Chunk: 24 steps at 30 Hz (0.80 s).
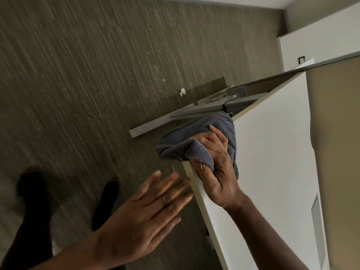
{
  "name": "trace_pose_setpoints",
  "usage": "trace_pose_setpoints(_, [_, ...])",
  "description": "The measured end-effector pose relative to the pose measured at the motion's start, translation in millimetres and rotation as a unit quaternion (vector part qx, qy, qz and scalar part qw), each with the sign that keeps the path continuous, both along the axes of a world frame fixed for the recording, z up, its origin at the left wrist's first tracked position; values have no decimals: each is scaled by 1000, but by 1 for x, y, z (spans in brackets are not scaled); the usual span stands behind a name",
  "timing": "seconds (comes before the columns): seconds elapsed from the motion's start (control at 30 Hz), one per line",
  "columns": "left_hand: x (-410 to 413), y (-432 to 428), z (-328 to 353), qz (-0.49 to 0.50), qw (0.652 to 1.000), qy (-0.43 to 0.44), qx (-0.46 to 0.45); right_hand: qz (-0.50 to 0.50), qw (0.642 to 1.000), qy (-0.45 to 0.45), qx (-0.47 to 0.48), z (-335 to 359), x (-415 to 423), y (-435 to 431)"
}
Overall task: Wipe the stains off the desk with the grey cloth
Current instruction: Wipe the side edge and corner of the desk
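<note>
— How is the desk (272, 152) laid out, and how much room is left along its edges?

— A white top is seen, running from the lower middle toward the upper right. Its near corner falls under the grey cloth (196, 137). To the left of the long edge, open striped carpet (87, 75) is shown, broad and mostly bare. On the right the top is bounded by a tan partition panel (335, 152), so little room is offered on that side.

— What is found around the corner?

— A grey metal frame (194, 112) is seen below and beyond the corner, with a flat bar reaching out over the carpet. A small white scrap (182, 92) lies on the carpet further off. A narrow grey grommet strip (318, 227) is set into the top near the partition. Two dark shoes (106, 203) are seen on the floor at lower left.

— And the hands?

— The cloth is bunched at the corner, partly draped over the edge, and is gripped by the right hand (214, 172), whose fingers are curled closed over it with a fold caught under the thumb. The left hand (144, 211) is held flat and spread, fingers extended; nothing is grasped, and its fingertips lie just beside the desk's long edge. Whether they touch it cannot be told. No stains can be made out on the top.
</note>
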<state>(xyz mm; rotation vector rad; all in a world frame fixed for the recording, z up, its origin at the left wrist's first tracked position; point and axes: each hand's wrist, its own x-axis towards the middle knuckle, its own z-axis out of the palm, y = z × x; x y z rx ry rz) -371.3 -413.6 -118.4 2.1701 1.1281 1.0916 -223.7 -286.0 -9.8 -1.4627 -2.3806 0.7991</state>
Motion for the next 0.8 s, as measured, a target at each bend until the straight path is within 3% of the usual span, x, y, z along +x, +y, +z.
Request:
trace_pose_setpoints(0.17, [25, -14, -1, -31, 995, 92, 10, 5, 998, 27, -60, 7, 1, 1])
trace_pose_setpoints(0.43, [37, -19, 14, -25, 990, 141, -7, 40, 995, 55, -73, 12, 2, 0])
trace_pose_setpoints(0.8, [46, -23, 15, -6, 982, 187, -15, -90, 975, 157, -132, 3, 17, -8])
